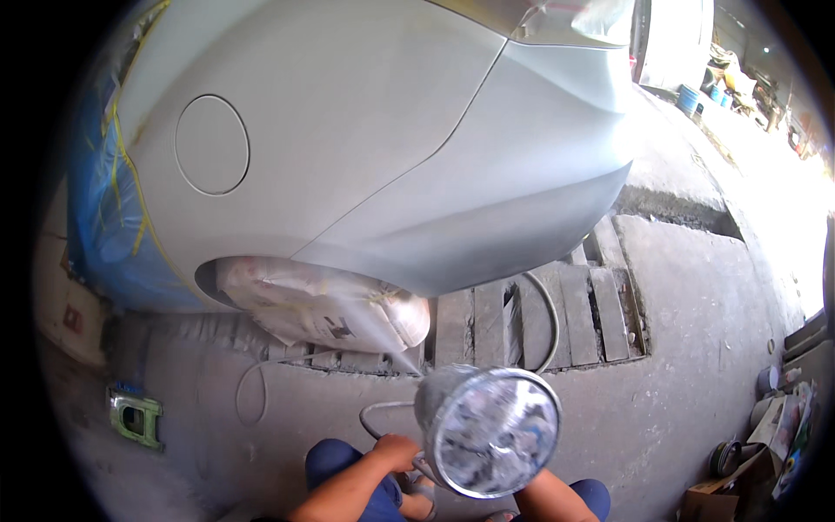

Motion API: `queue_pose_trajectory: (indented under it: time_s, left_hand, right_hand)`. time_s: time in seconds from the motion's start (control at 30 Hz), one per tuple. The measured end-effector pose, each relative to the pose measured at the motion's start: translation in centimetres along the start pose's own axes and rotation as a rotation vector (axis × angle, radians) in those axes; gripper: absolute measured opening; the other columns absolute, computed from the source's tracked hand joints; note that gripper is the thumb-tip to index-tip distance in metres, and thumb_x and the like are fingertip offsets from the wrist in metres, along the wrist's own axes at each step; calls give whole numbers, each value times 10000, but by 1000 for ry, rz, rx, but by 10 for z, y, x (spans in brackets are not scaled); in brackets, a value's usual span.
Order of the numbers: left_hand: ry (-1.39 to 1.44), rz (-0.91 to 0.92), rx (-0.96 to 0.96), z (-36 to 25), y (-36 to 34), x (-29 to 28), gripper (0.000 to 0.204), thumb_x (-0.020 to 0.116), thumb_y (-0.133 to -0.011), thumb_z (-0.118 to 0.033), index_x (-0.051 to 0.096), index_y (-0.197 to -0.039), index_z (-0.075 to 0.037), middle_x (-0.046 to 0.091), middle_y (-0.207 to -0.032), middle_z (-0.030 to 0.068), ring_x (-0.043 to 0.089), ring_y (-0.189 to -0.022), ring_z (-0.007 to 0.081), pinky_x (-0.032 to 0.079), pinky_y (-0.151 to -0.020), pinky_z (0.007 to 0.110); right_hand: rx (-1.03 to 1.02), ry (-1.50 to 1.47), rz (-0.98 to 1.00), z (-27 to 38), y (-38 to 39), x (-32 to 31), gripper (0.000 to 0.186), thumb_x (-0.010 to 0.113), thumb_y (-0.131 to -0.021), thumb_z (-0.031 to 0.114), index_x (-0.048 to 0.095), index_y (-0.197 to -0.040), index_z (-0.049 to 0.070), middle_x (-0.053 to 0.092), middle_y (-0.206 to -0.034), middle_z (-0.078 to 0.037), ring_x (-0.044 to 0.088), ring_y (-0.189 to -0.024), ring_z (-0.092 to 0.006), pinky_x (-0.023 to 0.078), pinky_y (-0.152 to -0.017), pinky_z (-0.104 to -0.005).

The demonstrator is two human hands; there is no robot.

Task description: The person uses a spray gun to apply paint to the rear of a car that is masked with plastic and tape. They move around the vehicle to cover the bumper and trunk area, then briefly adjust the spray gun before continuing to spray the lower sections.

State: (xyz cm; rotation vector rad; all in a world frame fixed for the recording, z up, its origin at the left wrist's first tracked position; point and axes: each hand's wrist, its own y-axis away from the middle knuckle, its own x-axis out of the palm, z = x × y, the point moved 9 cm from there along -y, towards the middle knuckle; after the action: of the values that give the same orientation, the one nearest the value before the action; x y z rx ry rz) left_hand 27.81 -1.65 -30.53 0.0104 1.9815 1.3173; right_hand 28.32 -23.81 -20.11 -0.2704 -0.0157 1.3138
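A spray gun with a large metal cup [487, 431] is held up at lower centre, pale mist streaming from it toward the car's rear body [374, 130] and wheel arch. My right forearm [557, 500] reaches up behind the cup, which hides that hand's fingers. My left hand [396, 452] is closed round the grey hose [372, 407] left of the cup. The wheel [322, 309] is wrapped in pale sheeting. Blue masking film [109, 209] with yellow tape covers the car's left part.
Wooden slats [574, 309] and a looping hose [552, 322] lie beneath the car. A green object [135, 418] is on the concrete at left. Cardboard [713, 500], cans and clutter [765, 418] line the right. A bright doorway with blue drums [687, 100] is at back right.
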Motion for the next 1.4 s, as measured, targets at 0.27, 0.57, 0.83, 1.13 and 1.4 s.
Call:
queue_pose_trajectory:
  time_s: [0.27, 0.57, 0.83, 1.13, 1.4]
  left_hand:
    - [33, -42, -1, -17, -27, 16, 307, 588, -768, -357, 631, -957, -120, 652, -912, 138, 617, -885, 335, 479, -745, 455]
    - [-56, -27, 12, -30, -41, 45, 269, 591, -760, -200, 634, -1015, -130, 656, -983, 121, 621, -955, 291, 465, -776, 445]
    - [5, 7, -5, -34, -38, 34, 312, 527, -837, -270, 621, -1101, -135, 627, -1110, 57, 569, -1070, 236, 435, -873, 369]
    - [49, 155, -33, -34, -57, 68, 265, 627, -757, -202, 681, -995, -99, 639, -1076, 119, 607, -1012, 280, 477, -803, 423]
    - [27, 115, -103, -25, -30, 68, 310, 643, -779, -282, 662, -1026, -96, 632, -1083, 124, 588, -1046, 287, 429, -861, 467]
  right_hand:
    - [-124, 74, -322, 1, 1, -104, 103, 551, -886, 136, 527, -816, 64, 483, -631, 9, 427, -540, -62, 344, -483, -226]
    - [38, 112, -689, -35, 4, -177, 176, 579, -886, 220, 545, -803, 68, 470, -557, 23, 428, -493, -65, 325, -448, -231]
    - [366, -546, 1, -143, 19, 21, 197, 571, -841, 222, 531, -961, 72, 552, -908, -119, 560, -868, -311, 458, -738, -399]
    - [-300, 880, -187, -107, 22, -98, 149, 564, -867, 153, 574, -993, 73, 587, -992, -75, 552, -923, -209, 441, -809, -350]
    - [-5, 212, -807, -57, 5, -202, 132, 570, -871, 144, 485, -799, 73, 492, -611, -4, 468, -529, -94, 372, -488, -238]
